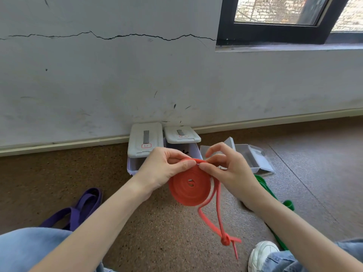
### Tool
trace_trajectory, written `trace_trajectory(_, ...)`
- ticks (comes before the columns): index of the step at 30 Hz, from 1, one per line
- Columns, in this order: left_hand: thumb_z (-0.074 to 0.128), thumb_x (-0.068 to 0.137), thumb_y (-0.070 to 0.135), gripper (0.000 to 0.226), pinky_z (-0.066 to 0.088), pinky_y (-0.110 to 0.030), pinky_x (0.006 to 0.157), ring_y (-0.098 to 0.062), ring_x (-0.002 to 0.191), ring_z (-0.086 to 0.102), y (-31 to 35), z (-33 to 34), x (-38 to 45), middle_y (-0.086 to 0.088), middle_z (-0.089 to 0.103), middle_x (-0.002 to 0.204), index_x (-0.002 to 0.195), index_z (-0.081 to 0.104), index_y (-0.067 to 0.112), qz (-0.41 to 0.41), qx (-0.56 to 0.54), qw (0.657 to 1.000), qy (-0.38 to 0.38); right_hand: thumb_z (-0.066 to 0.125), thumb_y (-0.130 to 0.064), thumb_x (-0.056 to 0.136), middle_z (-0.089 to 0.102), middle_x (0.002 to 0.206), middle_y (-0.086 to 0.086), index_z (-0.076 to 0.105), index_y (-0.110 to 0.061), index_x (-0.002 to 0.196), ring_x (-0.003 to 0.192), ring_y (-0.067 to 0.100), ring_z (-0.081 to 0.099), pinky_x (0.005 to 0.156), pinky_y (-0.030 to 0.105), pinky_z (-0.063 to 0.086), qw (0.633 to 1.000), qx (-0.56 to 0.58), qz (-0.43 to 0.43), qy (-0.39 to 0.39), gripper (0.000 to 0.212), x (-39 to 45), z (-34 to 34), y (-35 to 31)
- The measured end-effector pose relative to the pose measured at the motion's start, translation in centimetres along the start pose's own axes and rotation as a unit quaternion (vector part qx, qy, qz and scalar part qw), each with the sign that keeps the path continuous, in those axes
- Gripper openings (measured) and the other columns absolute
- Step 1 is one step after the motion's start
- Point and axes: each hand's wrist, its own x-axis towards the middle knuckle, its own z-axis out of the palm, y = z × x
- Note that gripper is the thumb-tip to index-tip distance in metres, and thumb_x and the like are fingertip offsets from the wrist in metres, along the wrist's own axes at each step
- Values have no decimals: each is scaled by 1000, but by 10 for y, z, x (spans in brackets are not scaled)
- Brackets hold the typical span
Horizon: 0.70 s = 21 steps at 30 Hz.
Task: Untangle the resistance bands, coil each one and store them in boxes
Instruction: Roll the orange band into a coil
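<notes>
Coiling the red band (189,186) right now: left hand (165,169) pinches the top of the roll, right hand (227,169) pinches the strap beside it, all held in the air in front of the boxes (145,142). I'd keep each wrap flat and snug and mind the knot (225,239) in the dangling tail. Speckled brown floor (176,242), cracked grey wall (117,75), window (275,20) top right, purple band (82,207) left, green band (263,183) right
</notes>
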Motion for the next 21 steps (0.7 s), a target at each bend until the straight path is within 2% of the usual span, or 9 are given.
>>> trace_trajectory(4,72,65,23,18,53,-16,58,-7,63,68,6,-12,4,1,73,69,77,72,12,25,-45,997,66,68,-31,72,72,74,10,59,-9,91,64,20,66,60,26,53,987,118,79,-69,30,1,-8,-1)
trace_trajectory(7,71,60,27,21,54,-19,53,-10,57,67,9,-28,8,-2,73,67,73,72,11,11,-121,986,114,70,-26,73,72,80,13,63,-10,96,59,14,59,56,21,49,982,137,79,-101,29,0,-7,-3)
trace_trajectory(10,72,58,28,24,56,-22,55,-12,56,66,4,-29,9,-5,72,66,73,71,9,-12,-162,977,135,63,-18,84,71,78,10,53,-11,105,54,12,56,53,23,48,981,153,79,-88,25,-2,3,-2)
trace_trajectory(13,72,59,29,28,55,-21,53,-12,54,66,-3,-22,10,-3,72,64,76,70,7,-32,-182,970,159,50,-13,94,63,60,0,39,-7,106,51,14,57,49,23,48,979,170,73,-85,17,-7,13,0)
trace_trajectory(16,71,68,24,20,53,-18,50,-10,53,66,-11,-13,8,0,71,62,77,69,6,-33,-177,967,182,52,-17,92,63,65,1,38,-6,104,55,20,60,51,28,52,976,185,88,-76,21,-12,20,0)
trace_trajectory(19,70,67,28,21,54,-23,53,-11,60,69,-14,-10,5,1,73,68,80,69,12,-40,-150,978,142,63,-14,86,69,71,7,44,-9,99,58,20,60,55,29,52,986,137,91,-33,23,-12,15,3)
trace_trajectory(21,71,64,31,29,56,-27,62,-16,72,70,-11,-18,4,-2,75,79,90,69,16,-62,-103,991,54,63,-12,86,71,75,10,52,-14,99,62,16,62,62,29,52,993,91,78,-16,17,-9,9,2)
